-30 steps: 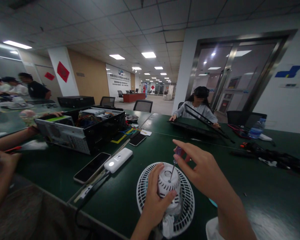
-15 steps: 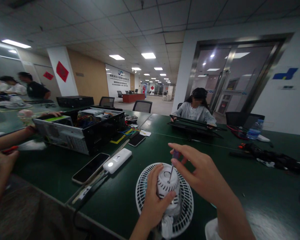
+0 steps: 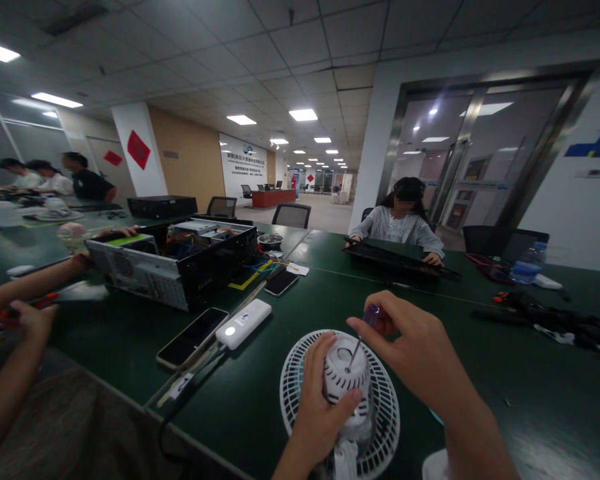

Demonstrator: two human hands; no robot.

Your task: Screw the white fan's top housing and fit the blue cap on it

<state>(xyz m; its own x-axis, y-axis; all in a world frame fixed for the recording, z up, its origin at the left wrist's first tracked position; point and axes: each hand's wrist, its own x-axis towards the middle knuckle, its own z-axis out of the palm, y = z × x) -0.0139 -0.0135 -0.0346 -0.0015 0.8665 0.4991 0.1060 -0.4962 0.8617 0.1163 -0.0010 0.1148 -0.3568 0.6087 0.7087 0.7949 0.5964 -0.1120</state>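
Note:
My left hand (image 3: 320, 427) wraps around the slotted white motor housing of a small desk fan (image 3: 347, 380), which stands upright on its white wire grille (image 3: 387, 427). My right hand (image 3: 410, 340) pinches a small purple-handled screwdriver (image 3: 371, 315) by the handle from above. Its thin metal shaft slants down, and the tip rests on the top of the housing. The lower part of the fan is partly hidden behind my left hand, and a white cloth or paper shows below it.
A green table holds a white power bank (image 3: 243, 324), a smartphone (image 3: 192, 337) and an open desktop computer case (image 3: 173, 267). At left, a co-worker's hand (image 3: 25, 320) grips a red-handled tool. Across the table, a person holds a dark panel (image 3: 400, 261).
The whole view has shifted slightly as my head moved. The person opposite has lowered the dark panel from a raised tilt to nearly flat. My hands still hold the housing and screwdriver.

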